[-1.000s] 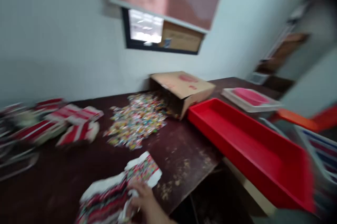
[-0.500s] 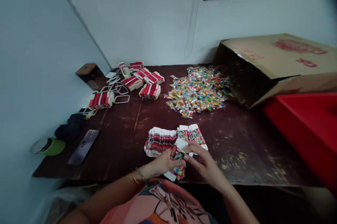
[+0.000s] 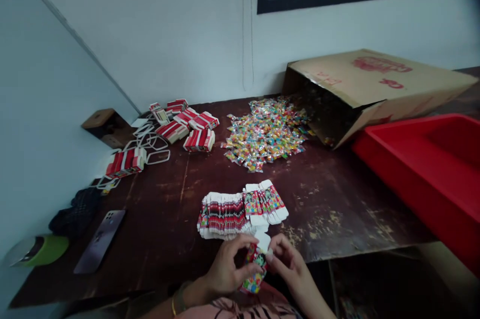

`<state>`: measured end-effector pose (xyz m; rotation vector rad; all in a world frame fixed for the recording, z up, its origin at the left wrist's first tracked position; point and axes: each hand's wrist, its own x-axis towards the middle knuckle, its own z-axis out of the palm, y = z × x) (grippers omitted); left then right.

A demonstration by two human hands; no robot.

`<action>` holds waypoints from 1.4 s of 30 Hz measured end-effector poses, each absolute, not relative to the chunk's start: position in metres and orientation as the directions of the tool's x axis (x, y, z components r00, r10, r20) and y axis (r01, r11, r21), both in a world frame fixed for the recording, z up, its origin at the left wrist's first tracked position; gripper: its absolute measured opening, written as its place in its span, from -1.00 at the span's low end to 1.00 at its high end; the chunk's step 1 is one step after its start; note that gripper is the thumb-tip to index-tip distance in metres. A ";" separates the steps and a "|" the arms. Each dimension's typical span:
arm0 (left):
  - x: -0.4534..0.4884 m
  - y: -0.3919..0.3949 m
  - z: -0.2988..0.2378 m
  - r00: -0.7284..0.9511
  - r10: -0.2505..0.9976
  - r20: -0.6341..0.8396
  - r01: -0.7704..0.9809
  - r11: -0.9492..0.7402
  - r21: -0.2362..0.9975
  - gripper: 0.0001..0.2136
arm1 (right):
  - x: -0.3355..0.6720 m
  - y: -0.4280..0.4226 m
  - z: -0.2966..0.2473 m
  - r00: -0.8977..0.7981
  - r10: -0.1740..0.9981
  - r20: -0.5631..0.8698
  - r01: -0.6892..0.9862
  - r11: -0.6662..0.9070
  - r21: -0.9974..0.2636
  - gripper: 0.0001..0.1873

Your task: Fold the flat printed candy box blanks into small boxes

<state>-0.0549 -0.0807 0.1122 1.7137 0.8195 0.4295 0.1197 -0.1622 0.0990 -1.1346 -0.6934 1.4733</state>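
Note:
My left hand and my right hand meet at the table's near edge, both pinched on one small colourful flat carton with a white flap. Just beyond them a fanned stack of flat cartons lies on the dark wooden table. A heap of bright wrapped candies lies further back, spilling from a tipped cardboard box.
Bundles of red-and-white folded boxes lie at the back left among white bands. A phone, a dark cloth and a green-lidded container sit at the left edge. A red tray stands at the right.
The view swung from the right side back to the table. My hands drew the single carton nearer to me, off the stack, and both now grip it.

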 end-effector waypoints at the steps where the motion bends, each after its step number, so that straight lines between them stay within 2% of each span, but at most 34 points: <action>1: -0.056 -0.082 0.112 0.668 0.728 -0.153 0.294 -0.070 0.953 -0.65 | 0.116 -0.164 0.096 0.083 0.958 -0.275 -0.395 -0.221 -0.892 -0.67; 5: -0.054 -0.087 0.122 0.572 0.768 -0.287 0.271 0.154 0.950 -0.74 | 0.106 -0.169 0.093 0.209 0.942 -0.264 -0.314 -0.191 -0.930 -0.67; 7: -0.054 -0.088 0.131 0.582 0.745 -0.327 0.261 0.209 0.942 -0.73 | 0.102 -0.169 0.095 0.223 0.921 -0.320 -0.386 -0.218 -0.896 -0.66; 9: -0.054 -0.091 0.139 0.587 0.738 -0.333 0.252 0.224 0.941 -0.70 | 0.100 -0.168 0.098 0.126 0.886 -0.447 -0.578 -0.300 -0.759 -0.67; 11: -0.055 -0.094 0.143 0.571 0.757 -0.319 0.214 0.238 0.947 -0.70 | 0.101 -0.165 0.102 -0.078 0.845 -0.529 -0.721 -0.414 -0.555 -0.63; 12: -0.055 -0.096 0.144 0.565 0.758 -0.325 0.178 0.273 0.945 -0.74 | 0.103 -0.163 0.105 -0.184 0.827 -0.531 -0.740 -0.473 -0.479 -0.62; 14: -0.054 -0.098 0.143 0.570 0.720 -0.396 0.096 0.420 0.902 -0.74 | 0.109 -0.158 0.111 -0.328 0.798 -0.505 -0.703 -0.563 -0.434 -0.63; 15: -0.053 -0.099 0.142 0.584 0.677 -0.449 0.062 0.514 0.856 -0.66 | 0.113 -0.156 0.114 -0.356 0.794 -0.493 -0.664 -0.586 -0.464 -0.67; 17: -0.049 -0.099 0.140 0.629 0.559 -0.541 0.011 0.689 0.724 -0.53 | 0.120 -0.150 0.120 -0.321 0.828 -0.459 -0.546 -0.558 -0.625 -0.75; 19: -0.045 -0.099 0.137 0.668 0.443 -0.597 -0.013 0.810 0.587 -0.53 | 0.125 -0.144 0.127 -0.227 0.907 -0.354 -0.361 -0.416 -0.834 -0.84; 21: -0.043 -0.097 0.134 0.697 0.378 -0.610 -0.035 0.867 0.497 -0.52 | 0.127 -0.140 0.132 -0.195 0.955 -0.224 -0.205 -0.263 -0.943 -0.76; 23: -0.042 -0.096 0.131 0.716 0.368 -0.592 -0.062 0.879 0.472 -0.50 | 0.127 -0.136 0.134 -0.243 0.947 -0.208 -0.171 -0.253 -0.952 -0.64; 27: -0.047 -0.092 0.128 0.800 0.323 -0.506 -0.079 0.892 0.445 -0.45 | 0.124 -0.133 0.130 -0.324 0.889 -0.325 -0.246 -0.411 -0.878 -0.76; 31: -0.055 -0.091 0.126 0.845 0.301 -0.441 -0.067 0.879 0.472 -0.40 | 0.126 -0.129 0.119 -0.276 0.894 -0.354 -0.263 -0.424 -0.866 -0.75; 34: -0.063 -0.093 0.119 0.812 0.287 -0.509 0.019 0.858 0.514 -0.52 | 0.130 -0.124 0.111 -0.228 0.893 -0.387 -0.232 -0.436 -0.870 -0.71; 36: -0.067 -0.093 0.114 0.776 0.285 -0.563 0.054 0.859 0.509 -0.59 | 0.134 -0.122 0.112 -0.218 0.925 -0.311 -0.165 -0.349 -0.922 -0.73; 40: -0.073 -0.092 0.107 0.759 0.276 -0.590 0.051 0.878 0.476 -0.50 | 0.140 -0.123 0.123 -0.308 0.949 -0.062 0.051 -0.048 -0.998 -0.77; 42: -0.073 -0.090 0.107 0.777 0.251 -0.577 0.066 0.879 0.472 -0.46 | 0.141 -0.124 0.127 -0.329 0.943 -0.042 0.112 -0.005 -0.994 -0.76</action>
